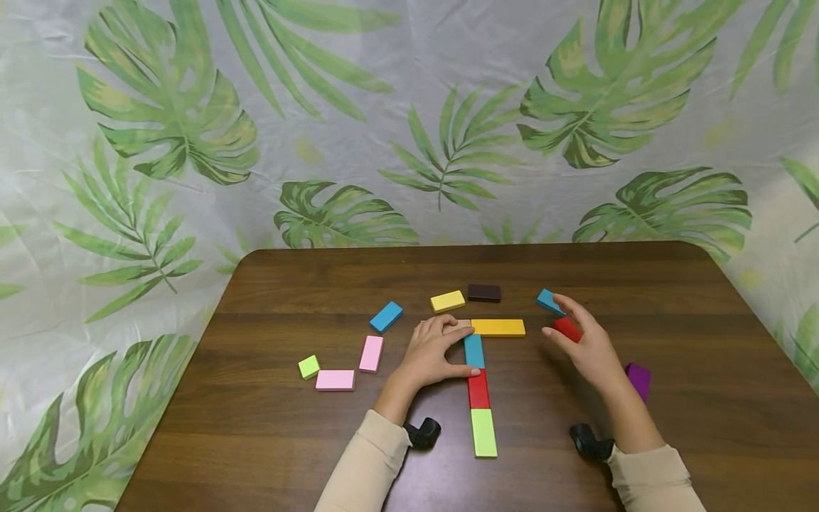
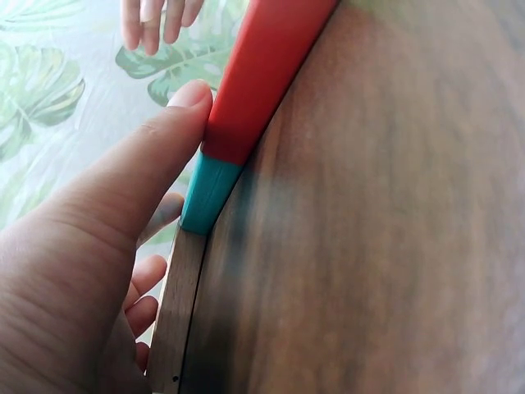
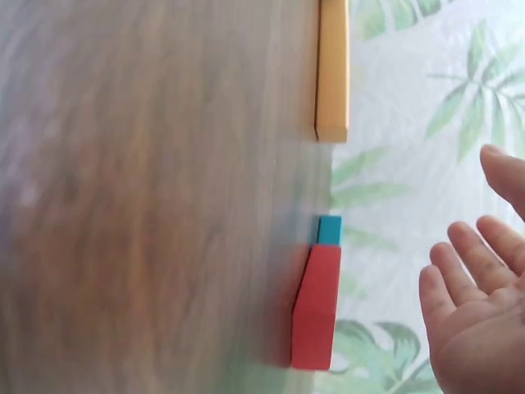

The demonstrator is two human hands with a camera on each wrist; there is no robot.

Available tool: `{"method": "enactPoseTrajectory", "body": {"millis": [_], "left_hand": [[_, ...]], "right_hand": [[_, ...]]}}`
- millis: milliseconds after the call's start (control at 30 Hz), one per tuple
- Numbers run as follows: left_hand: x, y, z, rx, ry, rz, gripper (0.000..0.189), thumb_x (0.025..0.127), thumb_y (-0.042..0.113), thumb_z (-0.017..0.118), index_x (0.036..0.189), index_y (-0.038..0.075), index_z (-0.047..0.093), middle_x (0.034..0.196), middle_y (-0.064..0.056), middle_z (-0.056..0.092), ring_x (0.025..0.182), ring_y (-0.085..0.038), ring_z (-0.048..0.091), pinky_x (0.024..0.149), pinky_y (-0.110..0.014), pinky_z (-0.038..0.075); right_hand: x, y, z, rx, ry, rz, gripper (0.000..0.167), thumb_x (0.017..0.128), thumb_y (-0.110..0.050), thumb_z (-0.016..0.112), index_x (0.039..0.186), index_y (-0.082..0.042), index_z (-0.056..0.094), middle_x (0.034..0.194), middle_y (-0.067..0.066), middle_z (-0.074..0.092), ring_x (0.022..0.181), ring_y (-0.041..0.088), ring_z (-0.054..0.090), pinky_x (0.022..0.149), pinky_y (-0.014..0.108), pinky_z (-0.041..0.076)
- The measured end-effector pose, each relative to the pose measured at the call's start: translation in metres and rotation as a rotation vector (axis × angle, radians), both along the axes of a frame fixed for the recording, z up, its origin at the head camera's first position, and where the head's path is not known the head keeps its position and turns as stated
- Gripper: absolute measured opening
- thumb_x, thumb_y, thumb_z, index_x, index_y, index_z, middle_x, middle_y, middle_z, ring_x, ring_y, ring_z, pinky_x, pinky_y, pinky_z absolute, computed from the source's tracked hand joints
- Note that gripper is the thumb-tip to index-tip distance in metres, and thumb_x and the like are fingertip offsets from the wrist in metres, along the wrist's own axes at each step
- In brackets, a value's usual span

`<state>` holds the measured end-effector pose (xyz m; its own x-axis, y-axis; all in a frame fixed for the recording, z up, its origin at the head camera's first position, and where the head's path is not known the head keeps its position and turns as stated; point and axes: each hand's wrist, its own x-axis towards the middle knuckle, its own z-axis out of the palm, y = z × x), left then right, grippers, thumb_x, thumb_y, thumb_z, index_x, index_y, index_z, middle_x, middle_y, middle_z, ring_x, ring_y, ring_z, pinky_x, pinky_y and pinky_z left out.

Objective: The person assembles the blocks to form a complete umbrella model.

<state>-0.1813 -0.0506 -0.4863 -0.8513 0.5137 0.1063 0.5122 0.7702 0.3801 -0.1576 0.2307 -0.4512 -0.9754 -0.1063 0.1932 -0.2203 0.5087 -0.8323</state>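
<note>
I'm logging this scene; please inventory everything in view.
Table: 1, brown, beneath
Leafy backdrop: 1, white-green, behind
Blue blocks: 3, blue, left, centre, right
Red blocks: 2, red, centre, right
Lime blocks: 2, lime, left, centre front
Pink blocks: 2, pink, left
Yellow block: 1, yellow, far centre
Dark block: 1, near-black, far centre
Orange block: 1, orange, centre
Wooden block: 1, tan, partly hidden, centre
Purple block: 1, purple, right
Wrist devices: 2, black, at wrists
Sleeves: 2, beige, forearms
Left hand: 1, bare, centre, touching blocks
Right hand: 1, bare, right

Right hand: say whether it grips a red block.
No, the right wrist view shows the right hand apart from the red block.
</note>
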Motion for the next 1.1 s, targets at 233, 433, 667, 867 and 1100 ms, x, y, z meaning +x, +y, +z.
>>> {"method": "enactPoseTrajectory", "body": {"millis": [233,433,667,867,1100], "left_hand": [[0.000,0.000,0.001,0.002,-0.001,0.008,0.072,0.068,0.067,0.060,0.131,0.034,0.047,0.127,0.002,0.036,0.118,-0.017,0.029,0.101,-0.038,0.019],[0.000,0.001,0.001,0.003,-0.005,0.005,0.072,0.068,0.067,0.060,0.131,0.034,0.046,0.128,0.002,0.036,0.119,-0.017,0.029,0.101,-0.039,0.019],[0.000,0.000,0.000,0.015,-0.009,0.003,0.073,0.067,0.066,0.061,0.131,0.034,0.046,0.128,0.003,0.037,0.119,-0.017,0.029,0.101,-0.039,0.019],[0.001,0.000,-0.001,0.018,0.005,0.000,0.072,0.068,0.066,0.062,0.130,0.033,0.047,0.127,0.002,0.037,0.119,-0.017,0.029,0.100,-0.040,0.020],[0.000,0.000,-0.001,0.019,0.003,0.005,0.072,0.068,0.066,0.061,0.130,0.034,0.047,0.128,0.003,0.037,0.120,-0.017,0.029,0.100,-0.039,0.019]], "right_hand": [[0.004,0.013,-0.005,0.023,0.071,-0.028,0.062,0.084,-0.014,0.065,0.137,-0.004,0.034,0.133,0.025,0.035,0.118,0.046,0.034,0.090,0.058,0.029],[0.005,0.023,-0.014,0.052,0.067,-0.048,0.061,0.083,-0.013,0.065,0.135,0.001,0.034,0.131,0.028,0.036,0.117,0.046,0.035,0.090,0.057,0.030],[0.007,0.030,-0.024,0.098,0.015,-0.058,0.061,0.084,-0.016,0.064,0.134,0.004,0.034,0.130,0.029,0.037,0.115,0.047,0.037,0.088,0.056,0.032],[0.008,0.033,-0.030,0.118,-0.008,-0.055,0.061,0.086,-0.019,0.062,0.134,0.004,0.033,0.128,0.030,0.037,0.112,0.046,0.040,0.086,0.055,0.035],[0.009,0.033,-0.033,0.130,-0.007,-0.061,0.058,0.085,-0.017,0.063,0.133,0.003,0.037,0.125,0.026,0.039,0.104,0.039,0.045,0.075,0.018,0.042]]}}
